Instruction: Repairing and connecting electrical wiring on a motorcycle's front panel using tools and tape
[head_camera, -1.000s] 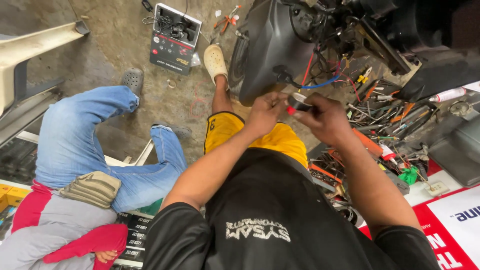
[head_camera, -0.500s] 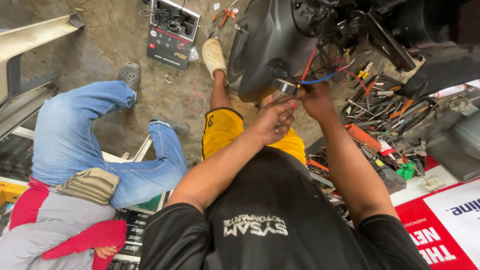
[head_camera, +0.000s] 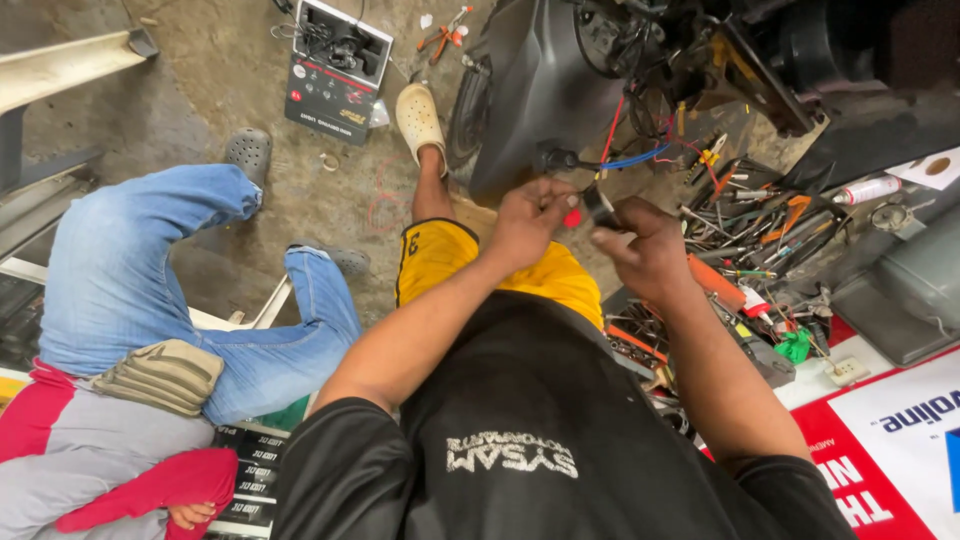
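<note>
My left hand (head_camera: 530, 218) pinches a small red piece (head_camera: 572, 216) at its fingertips. Just to its right, my right hand (head_camera: 648, 250) grips a small black roll (head_camera: 600, 205) that looks like tape. Both hands meet over my yellow shorts (head_camera: 450, 255), close to the black scooter body (head_camera: 540, 90). Red and blue wires (head_camera: 625, 155) hang from the scooter down towards my hands. How the red piece joins the wires is hidden by my fingers.
Another person in blue jeans (head_camera: 150, 270) sits at the left, knees bent. A black device box (head_camera: 335, 70) lies on the concrete floor ahead. A heap of hand tools (head_camera: 760, 230) fills the right side, beside a red and white banner (head_camera: 890, 450).
My right hand has come down and back a little from the scooter's wires with the black roll. My left hand stays beside it, and the view has shifted slightly.
</note>
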